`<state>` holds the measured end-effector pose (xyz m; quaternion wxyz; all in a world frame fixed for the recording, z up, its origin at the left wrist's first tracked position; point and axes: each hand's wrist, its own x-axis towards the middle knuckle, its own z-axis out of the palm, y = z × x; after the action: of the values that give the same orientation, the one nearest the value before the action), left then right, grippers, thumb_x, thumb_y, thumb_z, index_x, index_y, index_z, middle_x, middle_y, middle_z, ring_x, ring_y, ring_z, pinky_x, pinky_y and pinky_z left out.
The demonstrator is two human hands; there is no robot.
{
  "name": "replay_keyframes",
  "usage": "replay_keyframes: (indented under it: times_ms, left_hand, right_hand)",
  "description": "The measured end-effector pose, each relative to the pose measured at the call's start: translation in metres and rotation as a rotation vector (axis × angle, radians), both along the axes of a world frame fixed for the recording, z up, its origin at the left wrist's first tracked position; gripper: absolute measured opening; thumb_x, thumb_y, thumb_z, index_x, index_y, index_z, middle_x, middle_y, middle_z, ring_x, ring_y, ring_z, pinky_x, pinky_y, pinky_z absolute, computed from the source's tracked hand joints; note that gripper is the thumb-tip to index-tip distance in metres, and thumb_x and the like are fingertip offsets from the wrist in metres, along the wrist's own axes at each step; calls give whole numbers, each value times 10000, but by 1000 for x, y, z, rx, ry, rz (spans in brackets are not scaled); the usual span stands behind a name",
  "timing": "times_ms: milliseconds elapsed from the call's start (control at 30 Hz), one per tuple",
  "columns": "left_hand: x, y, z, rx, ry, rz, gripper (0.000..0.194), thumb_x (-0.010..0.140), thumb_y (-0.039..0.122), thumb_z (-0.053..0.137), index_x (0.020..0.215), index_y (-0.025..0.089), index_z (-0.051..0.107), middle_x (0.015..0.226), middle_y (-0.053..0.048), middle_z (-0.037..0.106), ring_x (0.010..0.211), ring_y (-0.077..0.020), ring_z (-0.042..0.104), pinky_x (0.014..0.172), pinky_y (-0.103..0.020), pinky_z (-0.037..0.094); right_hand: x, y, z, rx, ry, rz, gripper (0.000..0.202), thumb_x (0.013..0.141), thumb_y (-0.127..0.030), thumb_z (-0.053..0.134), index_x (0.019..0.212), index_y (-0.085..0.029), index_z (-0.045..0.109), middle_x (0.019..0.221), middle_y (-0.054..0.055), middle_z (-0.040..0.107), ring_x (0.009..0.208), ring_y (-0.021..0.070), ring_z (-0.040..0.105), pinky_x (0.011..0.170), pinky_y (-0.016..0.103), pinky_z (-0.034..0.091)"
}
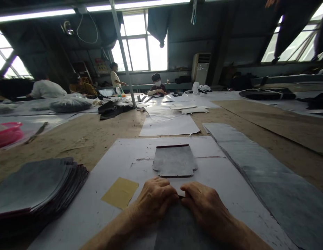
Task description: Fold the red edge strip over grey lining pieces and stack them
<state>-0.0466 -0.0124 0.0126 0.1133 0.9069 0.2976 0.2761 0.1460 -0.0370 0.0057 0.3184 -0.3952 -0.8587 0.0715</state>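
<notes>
Both hands at the far edge of a grey sheet; the left hand (158, 195) and right hand (207, 203) face each other with a small gap between them, the grip of each pinching that edge; the grey sheet (180, 229) lies nearest the wearer, over white paper (80, 215) on the table (116, 126); just beyond lies a notched grey piece (175, 161); left, a tan square (120, 192) and a stack of grey pieces (31, 185); right, long grey strips (268, 177).

Held piece (181, 225) dark grey; flat piece (175, 161) mottled grey, dark-red far edge. Square (120, 192) mustard yellow. Stack (33, 184) grey, maroon-edged. Sheet (85, 208) white, dark-flecked. Desk (122, 124) brown. Basin (10, 136) bright pink.
</notes>
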Motion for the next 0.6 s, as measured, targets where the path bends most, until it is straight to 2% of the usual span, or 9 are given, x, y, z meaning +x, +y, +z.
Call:
replay_keyframes:
  times_ms: [100,233,367,533,600]
  left_hand:
    - [-3,1,2,89,20,40,230,866,227,426,728,154,595,640,-27,565,604,-137,516,603,-247,352]
    - [-13,9,7,86,-2,100,211,862,235,445,726,161,588,655,-24,581,627,-140,534,618,-241,353]
    - [-19,14,7,65,-39,158,236,873,234,428,714,158,586,644,-23,571,618,-130,531,601,-221,353]
    - [-20,14,6,27,-121,168,219,859,223,443,704,154,582,661,-28,575,628,-129,524,601,-217,344]
    - [-20,13,6,13,-139,169,221,855,225,449,697,153,585,654,-28,574,628,-129,524,607,-218,345]
  right_hand:
    - [10,3,8,-139,-119,-17,210,857,-163,429,688,-170,554,678,19,554,630,135,524,584,237,353]
    - [34,13,18,-324,-221,-83,263,877,-253,398,661,-186,533,703,9,564,650,131,538,609,236,346]
    - [51,23,18,-374,-252,-135,291,876,-313,322,658,-195,475,703,24,574,658,154,547,613,256,343]
    - [52,27,12,-465,-186,-144,301,857,-385,297,719,-220,508,679,21,595,652,162,560,605,255,342]
    - [52,28,10,-463,-175,-132,304,840,-399,313,679,-221,500,643,17,580,618,159,545,586,257,327]
